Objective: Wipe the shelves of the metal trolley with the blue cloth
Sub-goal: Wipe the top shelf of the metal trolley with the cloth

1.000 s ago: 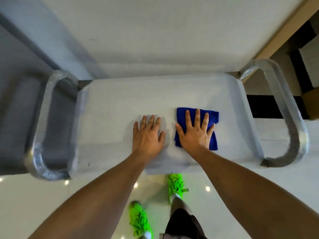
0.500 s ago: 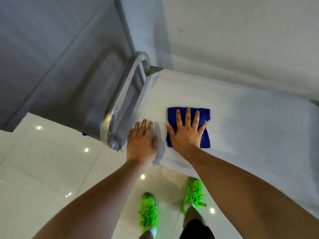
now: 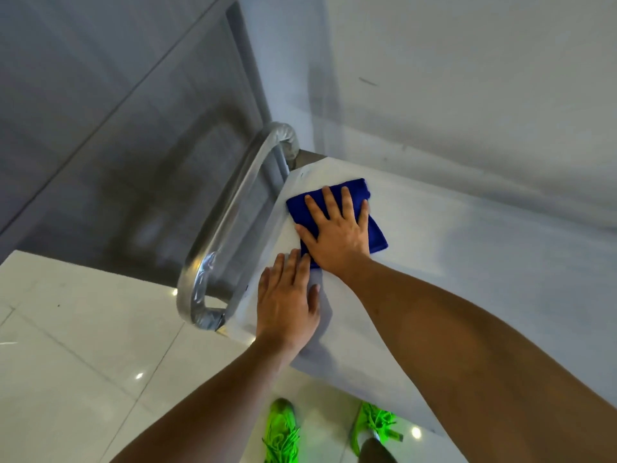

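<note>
While one blue cloth [image 3: 337, 215] lies near the top shelf's [image 3: 467, 262] left far corner, two hands press flat, fingers spread: right hand [image 3: 337, 232] on it, left hand [image 3: 288, 302] on bare metal, gripping nothing.

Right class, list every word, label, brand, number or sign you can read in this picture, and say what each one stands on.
None: no readable text shows anywhere.
Blue cloth: plain, no tag or logo visible.
Trolley top shelf and handle: bare metal, no label or number.
Green shoes: any branding is too blurred to read.
Wall and floor tiles: no signs.
</note>
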The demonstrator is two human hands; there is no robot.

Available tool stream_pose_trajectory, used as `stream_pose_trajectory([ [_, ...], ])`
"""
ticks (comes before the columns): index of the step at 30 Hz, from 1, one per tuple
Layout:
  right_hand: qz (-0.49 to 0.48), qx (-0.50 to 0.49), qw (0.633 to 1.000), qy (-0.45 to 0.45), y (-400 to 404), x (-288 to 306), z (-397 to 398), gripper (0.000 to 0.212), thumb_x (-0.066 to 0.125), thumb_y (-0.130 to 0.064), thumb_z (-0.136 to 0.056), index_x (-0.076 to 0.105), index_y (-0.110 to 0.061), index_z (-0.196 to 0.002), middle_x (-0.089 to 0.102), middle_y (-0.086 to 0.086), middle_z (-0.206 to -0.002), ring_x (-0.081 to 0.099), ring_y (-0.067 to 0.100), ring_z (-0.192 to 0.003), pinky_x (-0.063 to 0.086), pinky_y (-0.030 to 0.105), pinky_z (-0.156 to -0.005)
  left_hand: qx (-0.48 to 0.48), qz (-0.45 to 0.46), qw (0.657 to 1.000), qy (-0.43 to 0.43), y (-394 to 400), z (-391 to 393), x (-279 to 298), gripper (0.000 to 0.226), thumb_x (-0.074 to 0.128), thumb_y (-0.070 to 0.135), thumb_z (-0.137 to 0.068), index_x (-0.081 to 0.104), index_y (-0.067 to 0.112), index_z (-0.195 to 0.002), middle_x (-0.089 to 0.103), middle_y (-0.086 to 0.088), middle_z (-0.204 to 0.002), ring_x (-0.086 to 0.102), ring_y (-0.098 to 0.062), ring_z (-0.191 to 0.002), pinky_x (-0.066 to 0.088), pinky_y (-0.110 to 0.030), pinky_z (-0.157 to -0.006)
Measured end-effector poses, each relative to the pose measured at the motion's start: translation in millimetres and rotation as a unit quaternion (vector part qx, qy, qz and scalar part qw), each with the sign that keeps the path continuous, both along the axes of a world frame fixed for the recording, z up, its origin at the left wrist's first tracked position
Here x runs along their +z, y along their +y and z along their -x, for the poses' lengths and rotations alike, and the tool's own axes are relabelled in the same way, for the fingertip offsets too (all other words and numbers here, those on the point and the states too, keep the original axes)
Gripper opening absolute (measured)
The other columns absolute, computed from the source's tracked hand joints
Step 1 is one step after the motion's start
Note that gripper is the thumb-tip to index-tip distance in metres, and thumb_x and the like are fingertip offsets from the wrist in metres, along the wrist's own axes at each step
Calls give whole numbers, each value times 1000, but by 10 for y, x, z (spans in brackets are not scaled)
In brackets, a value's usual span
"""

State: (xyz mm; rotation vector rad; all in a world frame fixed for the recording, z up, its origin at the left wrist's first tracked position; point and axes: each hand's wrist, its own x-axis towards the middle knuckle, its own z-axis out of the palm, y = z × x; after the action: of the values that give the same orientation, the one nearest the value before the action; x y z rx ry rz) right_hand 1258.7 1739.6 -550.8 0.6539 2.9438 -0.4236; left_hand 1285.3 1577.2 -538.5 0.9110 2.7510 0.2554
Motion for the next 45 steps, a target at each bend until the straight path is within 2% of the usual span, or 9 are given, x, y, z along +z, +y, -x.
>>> stream_pose_trajectory([
  [6,12,-37,999,-3,307,15,-204,67,16,-67,-100,16,-35,-160,7,-2,-170,-7,30,-155,-4,64,-119,-21,17,999,18,273,-27,36,64,48,43,-101,30,15,-156,35,-10,-160,29,-28,-149,31,-50,-119],
  [13,16,-157,987,-28,924,31,-1195,69,10,-69,-99,6,-38,-160,-2,-4,-170,-14,28,-154,-7,61,-120,-106,20,994,7,889,-293,199,61,40,43,-103,25,18,-157,27,-8,-164,20,-28,-152,23,-47,-122],
  [21,21,-297,953,-56,1581,52,-2460,69,10,-70,-99,-1,-40,-160,-7,-6,-169,-19,26,-153,-8,59,-121,-229,-11,973,-30,1709,-1091,177,63,31,41,-98,31,16,-156,28,-9,-163,21,-30,-152,20,-48,-121],
  [26,29,-380,922,-69,1802,68,-3131,69,9,-70,-98,-3,-41,-159,-10,-6,-169,-20,26,-152,-9,58,-121,-299,32,953,-44,2143,-1536,195,62,29,43,-105,9,23,-160,4,-2,-169,-2,-23,-155,2,-42,-124],
  [30,35,-433,897,-76,1734,83,-3549,69,10,-70,-99,-4,-40,-159,-10,-6,-169,-21,26,-152,-7,58,-121,-320,34,945,-56,2238,-1748,220,63,34,42,-104,14,21,-160,8,-4,-168,2,-24,-155,6,-44,-124],
  [38,58,-478,872,-88,1160,86,-3317,71,8,-67,-99,-8,-34,-160,-18,-1,-168,-24,29,-151,-9,60,-120,-295,54,953,-42,1878,-1459,370,64,31,46,-104,10,23,-160,5,-4,-169,-1,-24,-155,4,-46,-124],
  [45,56,-388,915,-95,506,92,-2446,71,5,-67,-99,-11,-33,-159,-20,1,-167,-26,31,-150,-11,62,-119,-200,69,977,-21,1026,-732,388,65,32,47,-103,10,24,-160,9,-5,-168,3,-26,-155,6,-46,-124],
])
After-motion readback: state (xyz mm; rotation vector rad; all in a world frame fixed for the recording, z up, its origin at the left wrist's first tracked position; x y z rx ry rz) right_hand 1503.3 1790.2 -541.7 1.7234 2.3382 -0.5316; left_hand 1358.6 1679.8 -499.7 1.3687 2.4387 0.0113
